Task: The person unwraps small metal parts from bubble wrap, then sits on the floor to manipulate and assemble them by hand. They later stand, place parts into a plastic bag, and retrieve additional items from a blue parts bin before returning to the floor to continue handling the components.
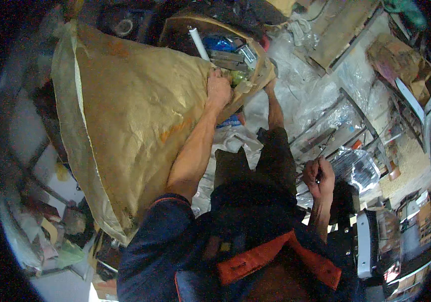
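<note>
Far left: a large tan sack [125,95], its broad pale-edged side running roughly away from the wearer, its body narrowing rightward to a corner. The sack's long axis thus slants from the lower left toward the upper middle, along the wearer's left forearm, which crosses its right margin.

Centre: the left hand [219,90] is set at that narrow corner, fingers bent down over the tan material and apparently gripping it, although the fingertips are partly hidden. Just beyond it and to its right opens a tan-rimmed container [263,58]; whether this is a second bag, a carton or the sack's own mouth cannot be told. Within lie a white tube [198,44], leaning up and to the left, a blue packet [219,43], dark bars [227,59] lying roughly crosswise, and a silvery piece [247,54]. The relation that governs any reach into this opening is nearness: the left hand is right beside its near edge, the right well apart.

Right of centre: a bare lower leg [275,106] extends to the container's right side, with clear plastic sheeting [293,90] beyond.

Right: the right hand [319,177] is held away from the sack, fingers curled closed around what appears to be a small dark object [318,175], too blurred to name. Beside it, farther right, lies a shiny wrapped bundle [359,168].
</note>
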A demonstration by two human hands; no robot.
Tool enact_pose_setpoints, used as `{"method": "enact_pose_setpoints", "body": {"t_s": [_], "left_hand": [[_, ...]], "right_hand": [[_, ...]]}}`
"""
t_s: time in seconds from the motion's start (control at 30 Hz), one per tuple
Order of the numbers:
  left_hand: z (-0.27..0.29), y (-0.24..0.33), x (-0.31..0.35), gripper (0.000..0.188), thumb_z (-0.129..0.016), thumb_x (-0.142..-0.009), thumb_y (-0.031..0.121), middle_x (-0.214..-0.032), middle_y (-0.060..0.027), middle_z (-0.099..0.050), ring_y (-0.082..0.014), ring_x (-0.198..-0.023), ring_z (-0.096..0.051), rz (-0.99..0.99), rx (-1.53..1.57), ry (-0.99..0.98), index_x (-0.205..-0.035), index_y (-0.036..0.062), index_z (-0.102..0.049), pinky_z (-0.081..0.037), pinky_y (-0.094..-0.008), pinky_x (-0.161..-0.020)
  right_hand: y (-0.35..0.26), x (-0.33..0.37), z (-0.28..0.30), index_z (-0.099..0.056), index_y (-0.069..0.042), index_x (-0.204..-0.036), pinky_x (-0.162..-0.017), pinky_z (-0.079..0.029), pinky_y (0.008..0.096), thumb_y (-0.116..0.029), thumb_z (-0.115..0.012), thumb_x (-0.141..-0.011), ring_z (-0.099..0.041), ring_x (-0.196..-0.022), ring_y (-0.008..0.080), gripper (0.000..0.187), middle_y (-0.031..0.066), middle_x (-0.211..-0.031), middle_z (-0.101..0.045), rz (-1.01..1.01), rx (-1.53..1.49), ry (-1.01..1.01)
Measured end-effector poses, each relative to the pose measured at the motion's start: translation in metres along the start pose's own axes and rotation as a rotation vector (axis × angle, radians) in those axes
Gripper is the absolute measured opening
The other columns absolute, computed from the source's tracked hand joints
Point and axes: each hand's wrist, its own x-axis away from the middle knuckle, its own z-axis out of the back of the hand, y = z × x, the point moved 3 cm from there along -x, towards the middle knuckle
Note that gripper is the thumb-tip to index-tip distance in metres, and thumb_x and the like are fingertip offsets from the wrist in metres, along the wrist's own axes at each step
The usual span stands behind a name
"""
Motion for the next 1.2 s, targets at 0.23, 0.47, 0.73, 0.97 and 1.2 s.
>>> {"method": "enact_pose_setpoints", "body": {"t_s": [0.23, 0.47, 0.73, 0.97, 1.2], "left_hand": [[-0.002, 0.015, 0.012, 0.025, -0.057, -0.086, 0.019, -0.116, -0.0147, -0.068, -0.0297, -0.126, -0.052, -0.105, -0.014, 0.159, -0.099, 0.0091, -0.076, -0.028, -0.0528, -0.111], [-0.06, 0.032, 0.016, 0.035, -0.057, -0.08, 0.006, -0.119, -0.0241, -0.064, -0.0404, -0.116, -0.058, 0.129, 0.688, -0.101, -0.113, 0.0012, -0.069, -0.047, -0.0497, -0.096], [-0.013, 0.077, 0.097, 0.059, -0.063, -0.082, 0.007, -0.137, -0.0263, -0.054, -0.0444, -0.125, -0.052, 0.139, 0.745, 0.452, -0.139, 0.0029, -0.049, -0.041, -0.0487, -0.108], [0.015, -0.009, 0.297, 0.052, -0.06, -0.096, 0.028, -0.139, -0.0194, -0.053, -0.0298, -0.128, -0.052, -0.432, 1.078, -1.64, -0.141, 0.0048, -0.048, -0.042, -0.0414, -0.108], [0.107, -0.197, 0.54, 0.032, -0.067, -0.091, 0.017, -0.119, -0.0135, -0.065, -0.022, -0.109, -0.061, 1.286, 1.506, 0.568, -0.119, 0.002, -0.063, -0.048, -0.0367, -0.094]], "right_hand": [[-0.004, -0.015, -0.008, -0.044, -0.007, -0.065, -0.039, -0.026, 0.0269, -0.038, -0.044, -0.106, -0.034, -0.042, 0.013, 0.051, 0.0057, -0.054, -0.041, -0.036, 0.134, 0.06], [-0.007, -0.021, -0.021, -0.05, -0.005, -0.066, -0.039, -0.027, 0.0282, -0.034, -0.049, -0.103, -0.038, -0.04, 0.0155, 0.047, 0.0084, -0.056, -0.047, -0.12, 0.214, -0.138], [-0.017, -0.027, -0.044, -0.045, -0.007, -0.065, -0.039, -0.025, 0.0261, -0.038, -0.047, -0.105, -0.031, -0.041, 0.0124, 0.051, 0.0061, -0.054, -0.04, -0.125, 0.278, -0.256], [-0.028, -0.022, -0.092, -0.046, -0.006, -0.067, -0.04, -0.029, 0.0272, -0.037, -0.05, -0.103, -0.035, -0.042, 0.014, 0.048, 0.0082, -0.059, -0.046, -0.152, 0.355, -0.299], [-0.006, -0.011, -0.154, -0.042, -0.007, -0.066, -0.038, -0.027, 0.0243, -0.037, -0.05, -0.103, -0.034, -0.043, 0.0121, 0.049, 0.006, -0.058, -0.041, -0.234, 0.498, -0.416]]}}
